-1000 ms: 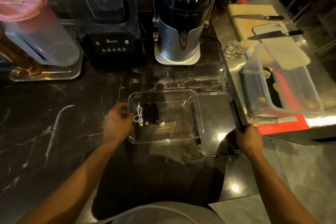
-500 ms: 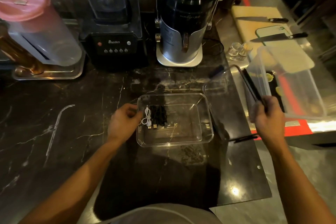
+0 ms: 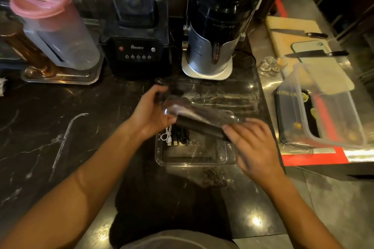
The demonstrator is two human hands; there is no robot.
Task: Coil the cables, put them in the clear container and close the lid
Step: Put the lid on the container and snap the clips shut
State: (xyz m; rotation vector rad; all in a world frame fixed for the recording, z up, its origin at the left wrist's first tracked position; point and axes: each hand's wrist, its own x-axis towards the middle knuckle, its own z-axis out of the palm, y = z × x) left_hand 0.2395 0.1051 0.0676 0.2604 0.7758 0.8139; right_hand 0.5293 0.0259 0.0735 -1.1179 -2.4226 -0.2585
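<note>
Hands gripping tilted lid (image 3: 194,116) above clear container (image 3: 194,157), left hand (image 3: 150,115) far corner, right hand (image 3: 253,143) seemingly near edge

Lid (image 3: 194,116) was flat on the surface to the right of the clear container (image 3: 194,159) 1 s ago, then raised on edge in the right hand (image 3: 253,143). Now it's tilted over the container, both hands on it. Left hand (image 3: 149,115) left the container's left rim & took the lid's left end; right hand came in from the right.
</note>
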